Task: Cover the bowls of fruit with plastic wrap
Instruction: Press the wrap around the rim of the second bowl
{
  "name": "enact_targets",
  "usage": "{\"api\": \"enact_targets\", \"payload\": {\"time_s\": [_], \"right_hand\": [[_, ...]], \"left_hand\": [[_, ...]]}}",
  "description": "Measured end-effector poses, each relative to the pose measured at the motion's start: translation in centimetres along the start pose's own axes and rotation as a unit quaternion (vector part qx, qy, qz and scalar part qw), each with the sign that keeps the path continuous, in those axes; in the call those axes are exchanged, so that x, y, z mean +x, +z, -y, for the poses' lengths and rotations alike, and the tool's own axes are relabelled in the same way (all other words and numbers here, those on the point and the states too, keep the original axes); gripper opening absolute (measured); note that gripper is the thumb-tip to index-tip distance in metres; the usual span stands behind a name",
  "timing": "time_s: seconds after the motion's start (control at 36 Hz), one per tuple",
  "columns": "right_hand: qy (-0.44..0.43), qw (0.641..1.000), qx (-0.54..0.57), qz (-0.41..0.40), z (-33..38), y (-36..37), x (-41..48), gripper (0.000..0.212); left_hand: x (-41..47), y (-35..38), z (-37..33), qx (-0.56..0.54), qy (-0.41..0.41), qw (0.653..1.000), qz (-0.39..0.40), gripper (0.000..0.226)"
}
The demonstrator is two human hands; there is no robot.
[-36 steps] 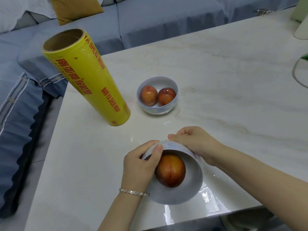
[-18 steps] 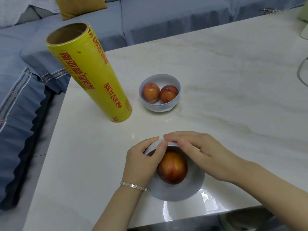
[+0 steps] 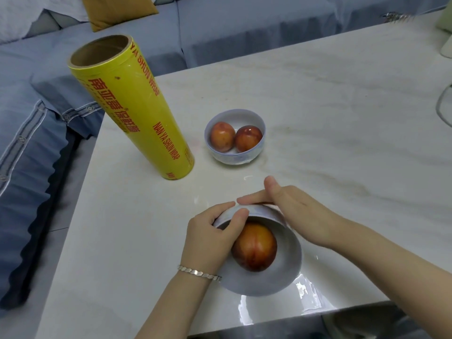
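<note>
A white bowl (image 3: 266, 282) with one red-orange fruit (image 3: 254, 247) sits near the table's front edge, tilted toward me. My left hand (image 3: 210, 238) grips its far-left rim, thumb over the edge. My right hand (image 3: 298, 214) lies along the bowl's far outer wall with straight fingers pressing there. Clear plastic wrap (image 3: 308, 299) shines on the table at the bowl's near right. A second white bowl (image 3: 234, 157) with two fruits stands farther back. The tall yellow roll of plastic wrap (image 3: 137, 113) stands upright to the left of that bowl.
The pale marble table (image 3: 330, 118) extends far right and back. A blue sofa (image 3: 220, 23) with a mustard cushion (image 3: 117, 11) lies beyond the far edge and along the left. A curved cable or rim shows at the right edge (image 3: 442, 106).
My right hand has slid from over the bowl's top to its far outer wall, fingers straightening. The left hand keeps its grip on the rim.
</note>
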State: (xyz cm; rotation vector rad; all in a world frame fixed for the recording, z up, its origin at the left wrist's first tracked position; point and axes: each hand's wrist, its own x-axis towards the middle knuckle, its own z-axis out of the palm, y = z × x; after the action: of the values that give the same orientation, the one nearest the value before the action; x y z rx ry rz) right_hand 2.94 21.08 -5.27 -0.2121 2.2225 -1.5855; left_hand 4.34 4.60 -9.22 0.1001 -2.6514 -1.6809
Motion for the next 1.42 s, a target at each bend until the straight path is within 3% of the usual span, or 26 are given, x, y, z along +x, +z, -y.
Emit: {"api": "enact_targets", "payload": {"time_s": [0.08, 0.17, 0.25, 0.33, 0.42, 0.58, 0.69, 0.78, 0.83, 0.94, 1.22, 1.42], "right_hand": [[0.013, 1.0, 0.004, -0.004, -0.4, 0.2, 0.1, 0.068], [0.062, 0.997, 0.005, -0.044, -1.3, -0.5, 0.5, 0.078], [0.111, 0.987, 0.094, -0.064, -2.7, -0.9, 0.0, 0.067], [0.136, 0.972, 0.189, -0.013, -3.9, -0.7, -0.6, 0.06], [0.082, 0.979, 0.181, -0.035, -4.1, -0.3, -0.9, 0.058], [0.027, 0.988, 0.126, -0.08, -3.8, -0.8, -1.4, 0.041], [0.019, 0.986, 0.142, -0.09, -3.5, -0.5, -1.6, 0.036], [0.024, 0.987, 0.14, -0.069, -2.7, -0.5, -1.3, 0.037], [0.03, 0.992, 0.116, -0.048, -1.9, -0.6, -0.8, 0.026], [0.039, 0.995, 0.074, -0.051, -0.7, -1.0, 0.6, 0.011], [0.013, 0.993, -0.115, -0.008, 0.9, -1.8, 1.6, 0.014], [0.005, 0.994, -0.101, -0.047, 1.0, -1.9, 2.3, 0.03]], "left_hand": [[-0.1, 0.0, 0.1, -0.003, -0.005, 1.0, 0.009, 0.047], [0.2, -0.1, 0.1, 0.001, -0.031, 0.999, -0.007, 0.006], [0.3, -0.4, 0.6, -0.034, -0.068, 0.996, -0.05, 0.051], [0.1, -0.3, 0.6, -0.08, -0.145, 0.98, -0.11, 0.042], [-0.3, 0.4, 0.6, -0.149, -0.198, 0.963, -0.109, 0.047], [-0.7, 1.3, 0.2, -0.213, -0.178, 0.959, -0.056, 0.03], [0.8, -0.2, 0.2, -0.171, -0.11, 0.979, -0.02, 0.028], [2.0, -0.9, -0.9, -0.115, -0.067, 0.99, 0.053, 0.017], [2.1, -0.8, -1.2, -0.077, -0.051, 0.993, 0.076, 0.018], [1.6, -0.6, -1.4, -0.08, -0.075, 0.992, 0.067, 0.031], [0.6, -0.4, -1.5, -0.116, -0.069, 0.99, 0.043, 0.067], [0.6, 0.0, -1.2, -0.093, -0.066, 0.993, 0.044, 0.053]]}}
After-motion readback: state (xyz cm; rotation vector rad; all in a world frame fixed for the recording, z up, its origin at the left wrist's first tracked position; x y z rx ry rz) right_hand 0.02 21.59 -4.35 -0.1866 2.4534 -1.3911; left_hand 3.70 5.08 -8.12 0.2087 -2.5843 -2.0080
